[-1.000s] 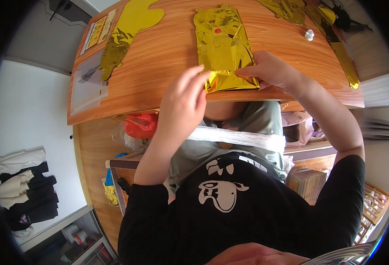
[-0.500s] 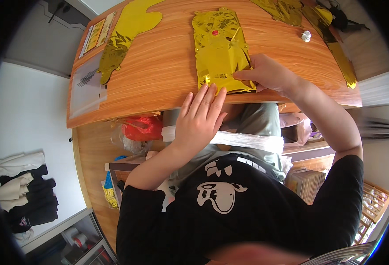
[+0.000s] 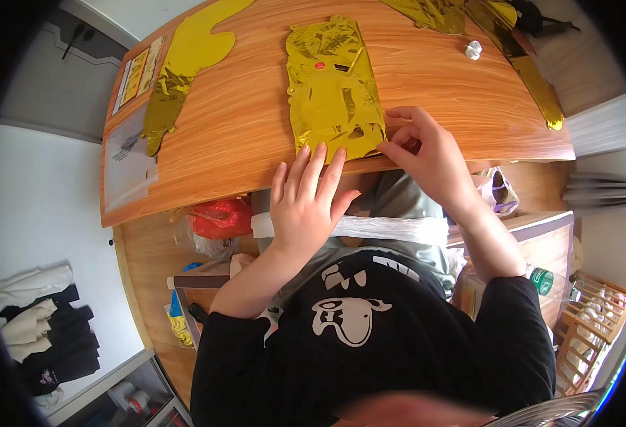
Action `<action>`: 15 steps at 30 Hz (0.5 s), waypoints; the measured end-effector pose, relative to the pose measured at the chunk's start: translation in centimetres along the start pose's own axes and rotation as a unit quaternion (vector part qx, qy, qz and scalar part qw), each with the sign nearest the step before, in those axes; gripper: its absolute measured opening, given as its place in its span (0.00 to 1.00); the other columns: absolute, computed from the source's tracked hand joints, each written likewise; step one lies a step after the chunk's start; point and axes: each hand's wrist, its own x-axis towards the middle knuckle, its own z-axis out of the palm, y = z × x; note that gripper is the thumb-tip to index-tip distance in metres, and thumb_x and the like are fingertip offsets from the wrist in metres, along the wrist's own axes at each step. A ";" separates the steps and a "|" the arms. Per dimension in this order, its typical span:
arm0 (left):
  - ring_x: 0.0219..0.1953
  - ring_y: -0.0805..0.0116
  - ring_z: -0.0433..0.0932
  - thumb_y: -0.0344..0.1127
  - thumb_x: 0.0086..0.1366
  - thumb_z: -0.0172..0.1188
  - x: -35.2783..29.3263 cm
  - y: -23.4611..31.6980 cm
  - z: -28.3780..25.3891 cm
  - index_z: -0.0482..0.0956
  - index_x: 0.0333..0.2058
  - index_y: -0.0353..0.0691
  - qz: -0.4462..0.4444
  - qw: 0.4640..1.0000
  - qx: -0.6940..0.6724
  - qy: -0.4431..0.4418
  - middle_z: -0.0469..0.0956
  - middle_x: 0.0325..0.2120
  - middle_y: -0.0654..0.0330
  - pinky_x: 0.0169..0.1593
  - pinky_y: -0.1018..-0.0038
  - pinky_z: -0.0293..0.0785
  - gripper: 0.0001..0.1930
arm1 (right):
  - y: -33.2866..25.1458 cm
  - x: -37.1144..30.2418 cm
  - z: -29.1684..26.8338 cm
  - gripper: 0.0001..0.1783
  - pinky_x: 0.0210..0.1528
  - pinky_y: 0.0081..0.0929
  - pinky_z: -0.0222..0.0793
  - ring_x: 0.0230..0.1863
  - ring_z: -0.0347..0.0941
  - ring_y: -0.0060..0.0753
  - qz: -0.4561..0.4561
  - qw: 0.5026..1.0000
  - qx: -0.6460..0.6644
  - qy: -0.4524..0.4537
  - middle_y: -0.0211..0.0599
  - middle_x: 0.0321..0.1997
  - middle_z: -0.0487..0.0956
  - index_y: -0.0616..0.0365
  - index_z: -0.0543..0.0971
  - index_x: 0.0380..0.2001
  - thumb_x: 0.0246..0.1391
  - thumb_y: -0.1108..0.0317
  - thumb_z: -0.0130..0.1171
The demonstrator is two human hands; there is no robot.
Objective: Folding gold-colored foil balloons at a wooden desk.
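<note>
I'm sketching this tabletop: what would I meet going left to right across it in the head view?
Clear plastic sleeve, long gold foil piece, middle gold foil sheet, white crumpled bit, narrow gold foil strip.

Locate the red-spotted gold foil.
Head view, upper middle: the gold foil lies on the table, left hand on its near end, right hand at its near-right corner.

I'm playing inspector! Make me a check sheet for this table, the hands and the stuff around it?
Surface: wood-grain table.
Job's things: gold foil piece with a red spot, lying near the front edge.
Clutter: left foil piece, clear sleeve, small white item.
Hands: left hand spread, fingertips on the foil's lower end; right hand, thumb at its lower right corner.
Cables: none I can be sure of.
Surroundings: red plastic below the table, wooden rack at lower right.
</note>
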 end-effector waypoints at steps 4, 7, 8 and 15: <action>0.62 0.57 0.74 0.61 0.66 0.61 -0.1 0.2 0.5 0.76 0.64 0.53 -0.005 1.000 0.018 0.011 0.75 0.60 0.57 0.64 0.51 0.67 0.33 | 0.5 -0.4 0.7 0.22 0.36 0.18 0.70 0.29 0.72 0.17 -0.021 0.999 -0.001 0.032 0.28 0.28 0.79 0.66 0.76 0.54 0.57 0.75 0.69; 0.62 0.57 0.75 0.62 0.66 0.61 -0.2 0.1 0.8 0.76 0.64 0.54 -0.003 1.000 0.024 0.018 0.75 0.60 0.58 0.64 0.52 0.67 0.33 | 1.5 -0.6 1.4 0.21 0.36 0.19 0.71 0.29 0.73 0.20 -0.077 0.993 -0.052 0.073 0.29 0.27 0.78 0.65 0.76 0.51 0.54 0.76 0.70; 0.62 0.58 0.75 0.62 0.66 0.61 -0.2 0.0 0.8 0.76 0.64 0.54 0.000 0.999 0.024 0.022 0.75 0.60 0.58 0.64 0.52 0.67 0.33 | 1.7 -0.8 1.5 0.21 0.36 0.20 0.72 0.29 0.74 0.23 -0.104 0.988 -0.069 0.093 0.30 0.27 0.78 0.65 0.77 0.50 0.52 0.77 0.70; 0.61 0.58 0.75 0.63 0.67 0.58 -0.2 -0.4 0.4 0.75 0.66 0.58 0.006 0.999 0.033 -0.004 0.75 0.61 0.58 0.63 0.53 0.68 0.32 | 2.2 -0.9 2.0 0.18 0.34 0.26 0.75 0.32 0.76 0.32 -0.160 0.969 -0.123 0.144 0.32 0.28 0.79 0.63 0.79 0.43 0.49 0.78 0.72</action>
